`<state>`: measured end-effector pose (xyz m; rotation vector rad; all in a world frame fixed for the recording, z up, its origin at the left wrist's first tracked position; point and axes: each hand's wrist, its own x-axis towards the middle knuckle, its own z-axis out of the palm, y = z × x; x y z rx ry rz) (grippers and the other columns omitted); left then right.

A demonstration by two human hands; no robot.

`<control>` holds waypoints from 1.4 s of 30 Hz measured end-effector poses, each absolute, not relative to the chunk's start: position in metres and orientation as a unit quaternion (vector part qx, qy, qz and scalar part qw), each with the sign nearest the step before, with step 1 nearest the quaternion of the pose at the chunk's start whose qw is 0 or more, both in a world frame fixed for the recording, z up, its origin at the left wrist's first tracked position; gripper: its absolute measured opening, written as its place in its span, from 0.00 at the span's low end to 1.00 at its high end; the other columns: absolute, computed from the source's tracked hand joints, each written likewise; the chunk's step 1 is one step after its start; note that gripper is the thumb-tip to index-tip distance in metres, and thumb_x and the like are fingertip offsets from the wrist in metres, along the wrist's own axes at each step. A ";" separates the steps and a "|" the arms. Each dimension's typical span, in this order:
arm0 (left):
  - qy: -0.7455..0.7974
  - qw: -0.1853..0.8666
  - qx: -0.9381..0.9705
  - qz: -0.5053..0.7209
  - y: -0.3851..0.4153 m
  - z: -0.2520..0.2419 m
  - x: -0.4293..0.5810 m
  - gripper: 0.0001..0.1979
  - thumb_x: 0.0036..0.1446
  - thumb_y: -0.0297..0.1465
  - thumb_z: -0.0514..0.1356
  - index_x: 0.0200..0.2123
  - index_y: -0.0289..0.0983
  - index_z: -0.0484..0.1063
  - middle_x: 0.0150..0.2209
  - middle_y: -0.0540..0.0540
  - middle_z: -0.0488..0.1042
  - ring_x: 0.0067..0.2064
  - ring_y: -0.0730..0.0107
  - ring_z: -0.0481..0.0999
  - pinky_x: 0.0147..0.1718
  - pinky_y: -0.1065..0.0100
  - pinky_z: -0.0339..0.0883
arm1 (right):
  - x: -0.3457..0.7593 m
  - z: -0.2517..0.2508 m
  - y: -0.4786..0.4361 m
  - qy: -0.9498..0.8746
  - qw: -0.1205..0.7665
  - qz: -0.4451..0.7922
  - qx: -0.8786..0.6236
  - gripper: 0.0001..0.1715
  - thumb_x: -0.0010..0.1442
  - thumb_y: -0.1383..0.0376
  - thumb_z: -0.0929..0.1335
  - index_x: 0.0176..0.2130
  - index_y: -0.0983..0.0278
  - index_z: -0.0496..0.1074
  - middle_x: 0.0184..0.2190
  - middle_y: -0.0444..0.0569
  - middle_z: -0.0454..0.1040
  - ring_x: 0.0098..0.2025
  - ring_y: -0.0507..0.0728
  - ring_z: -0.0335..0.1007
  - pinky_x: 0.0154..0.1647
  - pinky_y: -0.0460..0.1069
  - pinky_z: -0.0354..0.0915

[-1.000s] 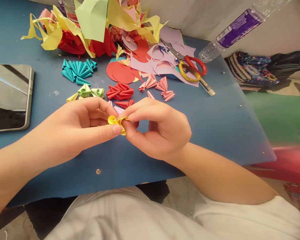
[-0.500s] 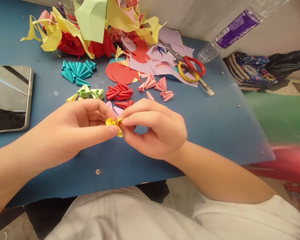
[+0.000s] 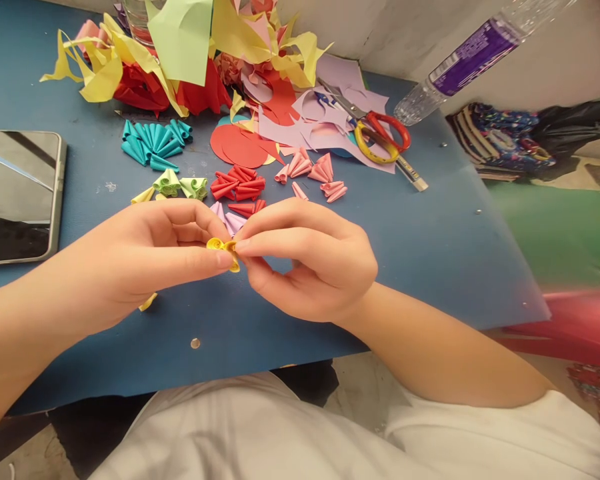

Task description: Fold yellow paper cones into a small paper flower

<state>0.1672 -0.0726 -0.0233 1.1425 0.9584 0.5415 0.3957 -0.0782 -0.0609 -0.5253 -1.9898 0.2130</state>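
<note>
Between my two hands, over the front of the blue table, is a small yellow rolled paper piece with curled spiral ends. The thumb and fingers of my left hand pinch it from the left. From the right, the fingertips of my right hand grip its other edge, partly hiding it. Just beyond my fingertips lie lilac paper cones and red paper cones. Green paper rolls are behind my left hand, and another yellow paper piece peeks out below it.
Teal cones and pink cones lie farther back. Behind them are red paper circles, scissors, a cutter and crumpled paper scraps. A phone is at left, a plastic bottle at back right.
The held yellow paper piece and my right fingertips have shifted slightly left. A yellow piece on the table below my left hand has come into sight.
</note>
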 end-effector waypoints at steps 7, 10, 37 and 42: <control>0.438 0.691 0.528 0.230 -0.071 -0.023 0.165 0.07 0.56 0.33 0.76 0.38 0.44 0.85 0.33 0.51 0.83 0.37 0.66 0.81 0.33 0.74 0.72 | 0.395 -0.067 -0.073 -0.813 0.522 0.157 -0.205 0.06 0.66 0.72 0.74 0.43 0.61 0.78 0.39 0.46 0.84 0.40 0.52 0.83 0.42 0.48 0.83; 0.446 0.689 0.523 0.232 -0.071 -0.022 0.166 0.07 0.57 0.33 0.76 0.38 0.43 0.84 0.32 0.51 0.82 0.35 0.68 0.79 0.30 0.75 0.68 | 0.393 -0.069 -0.071 -0.808 0.519 0.185 -0.210 0.03 0.68 0.70 0.73 0.41 0.62 0.77 0.39 0.47 0.83 0.41 0.52 0.82 0.43 0.49 0.82; 0.509 0.625 0.469 0.360 -0.062 -0.012 0.155 0.12 0.57 0.34 0.77 0.37 0.37 0.78 0.37 0.48 0.79 0.42 0.66 0.76 0.44 0.61 0.66 | 0.360 -0.089 -0.069 -0.947 0.256 -0.086 -0.172 0.09 0.73 0.73 0.68 0.43 0.65 0.78 0.44 0.49 0.84 0.46 0.56 0.75 0.49 0.53 0.78; 0.510 0.642 0.445 0.360 -0.061 -0.012 0.158 0.12 0.51 0.29 0.77 0.33 0.37 0.77 0.34 0.50 0.77 0.39 0.69 0.75 0.42 0.63 0.67 | 0.369 -0.088 -0.068 -0.931 0.324 -0.043 -0.161 0.04 0.73 0.71 0.70 0.46 0.66 0.76 0.42 0.50 0.83 0.44 0.55 0.75 0.47 0.51 0.77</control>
